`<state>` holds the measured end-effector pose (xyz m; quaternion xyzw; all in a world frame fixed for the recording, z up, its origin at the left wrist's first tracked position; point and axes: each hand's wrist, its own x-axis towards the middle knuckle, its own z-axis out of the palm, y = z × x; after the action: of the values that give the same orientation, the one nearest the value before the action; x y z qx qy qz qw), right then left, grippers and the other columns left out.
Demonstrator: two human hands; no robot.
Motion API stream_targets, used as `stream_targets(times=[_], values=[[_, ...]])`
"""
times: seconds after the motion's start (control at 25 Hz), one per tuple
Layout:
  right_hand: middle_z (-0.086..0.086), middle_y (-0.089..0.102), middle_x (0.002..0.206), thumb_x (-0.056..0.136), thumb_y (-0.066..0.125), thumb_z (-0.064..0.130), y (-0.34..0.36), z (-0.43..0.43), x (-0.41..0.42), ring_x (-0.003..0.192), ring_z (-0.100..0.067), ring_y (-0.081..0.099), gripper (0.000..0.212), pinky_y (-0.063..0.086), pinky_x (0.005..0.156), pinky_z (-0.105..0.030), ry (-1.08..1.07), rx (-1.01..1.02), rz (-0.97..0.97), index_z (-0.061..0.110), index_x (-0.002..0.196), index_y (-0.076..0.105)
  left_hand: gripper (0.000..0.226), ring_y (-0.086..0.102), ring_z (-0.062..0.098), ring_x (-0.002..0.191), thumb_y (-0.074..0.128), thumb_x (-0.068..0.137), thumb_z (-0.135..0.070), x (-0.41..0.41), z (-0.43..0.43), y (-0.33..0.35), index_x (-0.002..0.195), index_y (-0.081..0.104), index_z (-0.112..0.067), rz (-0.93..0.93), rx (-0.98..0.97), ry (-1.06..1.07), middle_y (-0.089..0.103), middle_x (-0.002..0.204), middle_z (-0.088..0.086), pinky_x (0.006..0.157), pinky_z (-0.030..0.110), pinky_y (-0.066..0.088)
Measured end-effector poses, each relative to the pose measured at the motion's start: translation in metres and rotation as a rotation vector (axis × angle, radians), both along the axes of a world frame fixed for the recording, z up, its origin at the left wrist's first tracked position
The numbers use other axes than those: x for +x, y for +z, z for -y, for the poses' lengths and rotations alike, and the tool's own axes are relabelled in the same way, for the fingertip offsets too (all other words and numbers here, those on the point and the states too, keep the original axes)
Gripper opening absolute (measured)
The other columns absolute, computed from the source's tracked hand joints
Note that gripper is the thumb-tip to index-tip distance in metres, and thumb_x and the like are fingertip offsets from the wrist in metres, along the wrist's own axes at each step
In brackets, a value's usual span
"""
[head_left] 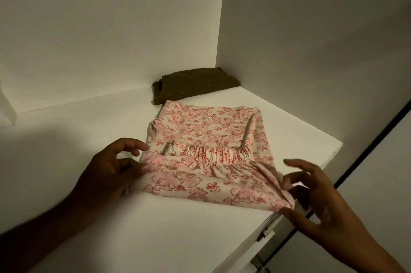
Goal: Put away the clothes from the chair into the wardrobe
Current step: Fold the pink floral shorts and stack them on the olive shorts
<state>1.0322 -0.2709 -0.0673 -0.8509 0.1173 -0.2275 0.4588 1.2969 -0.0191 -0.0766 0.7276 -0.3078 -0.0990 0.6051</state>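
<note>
A folded cream garment with a pink flower print point(206, 152) lies on the white wardrobe shelf point(89, 139), its gathered elastic band across the middle. My left hand point(111, 168) pinches the garment's near left corner between thumb and fingers. My right hand point(311, 192) pinches the near right corner at the shelf's front edge, other fingers spread. A folded olive-brown garment point(195, 85) rests behind it in the back corner of the shelf.
White wardrobe walls close the shelf at the back point(100, 27) and on the right point(311, 39). A door edge with a dark strip point(367, 150) runs down the right side. A metal hinge point(264, 233) sits under the shelf's front edge.
</note>
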Motion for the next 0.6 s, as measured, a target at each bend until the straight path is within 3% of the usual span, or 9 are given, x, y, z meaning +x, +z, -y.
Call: stream_targets(times=[0.08,0.16,0.2,0.28,0.36,0.44,0.52,0.6], values=[[0.021,0.06,0.115,0.067,0.057,0.078,-0.005,0.001,0.0,0.102,-0.011,0.061,0.059,0.056,0.075,-0.037,-0.113,-0.383,-0.085,0.056,0.121,0.047,0.037,0.06,0.004,0.06,0.081,0.065,-0.043,0.001,-0.008,0.005,0.095,0.061,-0.04,0.104,0.12,-0.147,0.062,0.091,-0.006,0.049,0.014,0.046],[0.023,0.055,0.127,0.074,0.057,0.067,-0.009,0.003,0.001,0.112,-0.006,0.053,0.053,0.048,0.085,-0.04,-0.116,-0.701,-0.111,0.054,0.125,0.049,0.068,0.056,-0.003,0.099,0.074,0.052,-0.071,0.005,-0.022,0.006,0.111,0.051,-0.047,0.39,0.319,-0.304,0.05,0.115,-0.024,0.07,0.01,0.049],[0.021,0.055,0.13,0.077,0.055,0.062,-0.012,0.006,0.002,0.114,-0.007,0.051,0.05,0.044,0.087,-0.04,-0.084,-0.883,-0.13,0.053,0.126,0.049,0.073,0.048,-0.003,0.11,0.071,0.053,-0.076,0.006,-0.027,0.007,0.116,0.047,-0.048,0.534,0.385,-0.337,0.041,0.122,-0.029,0.078,0.011,0.048],[0.024,0.057,0.126,0.091,0.038,0.058,-0.011,0.016,0.004,0.113,-0.004,0.05,0.036,0.036,0.089,-0.034,-0.005,-1.075,-0.14,0.051,0.123,0.053,0.058,0.044,-0.004,0.116,0.063,0.068,-0.072,0.01,-0.036,0.001,0.119,0.049,-0.048,0.771,0.457,-0.378,0.036,0.128,-0.029,0.082,0.011,0.046],[0.03,0.058,0.117,0.096,0.029,0.056,-0.002,0.02,0.001,0.107,0.002,0.051,0.034,0.031,0.089,-0.027,0.018,-1.043,-0.131,0.049,0.114,0.057,0.032,0.049,-0.001,0.11,0.048,0.089,-0.059,0.014,-0.036,-0.005,0.114,0.053,-0.039,0.976,0.511,-0.357,0.047,0.125,-0.017,0.083,0.017,0.049],[0.031,0.057,0.118,0.095,0.033,0.057,0.011,0.019,-0.002,0.107,0.007,0.052,0.029,0.032,0.095,-0.018,0.006,-0.942,-0.086,0.049,0.107,0.058,0.03,0.053,0.005,0.107,0.038,0.097,-0.046,0.014,-0.033,-0.007,0.11,0.056,-0.027,1.113,0.492,-0.327,0.059,0.117,-0.008,0.089,0.023,0.047],[0.024,0.061,0.121,0.091,0.042,0.06,0.03,0.017,-0.002,0.11,-0.001,0.058,0.028,0.044,0.092,-0.014,0.03,-0.578,-0.031,0.043,0.102,0.061,0.031,0.059,-0.002,0.096,0.037,0.095,-0.046,0.0,-0.026,0.016,0.102,0.06,-0.027,0.882,0.347,-0.216,0.064,0.102,-0.018,0.083,0.008,0.043],[0.011,0.069,0.107,0.085,0.051,0.064,0.046,0.02,0.009,0.101,-0.011,0.065,0.038,0.055,0.079,-0.022,0.085,-0.18,0.115,0.03,0.097,0.065,0.028,0.063,-0.004,0.082,0.041,0.089,-0.05,-0.006,-0.008,0.045,0.09,0.06,-0.03,0.547,0.145,-0.117,0.066,0.09,-0.017,0.067,0.004,0.044]])
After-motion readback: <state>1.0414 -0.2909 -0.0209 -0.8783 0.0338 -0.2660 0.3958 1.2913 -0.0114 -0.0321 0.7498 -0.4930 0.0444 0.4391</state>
